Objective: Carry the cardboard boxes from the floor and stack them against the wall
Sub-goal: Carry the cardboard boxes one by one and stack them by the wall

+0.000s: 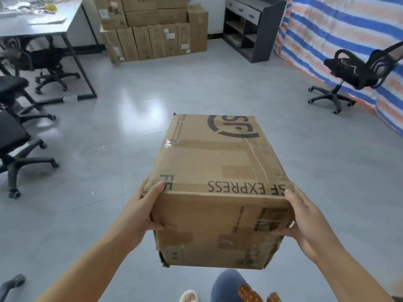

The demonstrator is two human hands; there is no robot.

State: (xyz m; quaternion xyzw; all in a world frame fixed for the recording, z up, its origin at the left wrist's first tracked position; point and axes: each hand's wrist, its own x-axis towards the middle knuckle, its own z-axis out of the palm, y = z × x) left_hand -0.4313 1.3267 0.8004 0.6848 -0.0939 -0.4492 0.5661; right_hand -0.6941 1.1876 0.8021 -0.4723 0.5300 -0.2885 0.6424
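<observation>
Hands clamp the near corners: our left hand point(141, 209) and right hand point(305, 216) hold the cardboard box point(218, 186) aloft over the floor point(130, 131). We should keep it level, grip firm, and walk toward the stacked boxes point(152, 29) at the wall.

A: Count?
B: 1 carried box point(220, 171), 2 hands on it: left hand point(142, 211), right hand point(305, 216). 4 office chairs, 1 desk point(43, 25), 1 cabinet point(250, 25).
A: Stacked boxes point(152, 29)?
B: Cannot tell exactly.
</observation>
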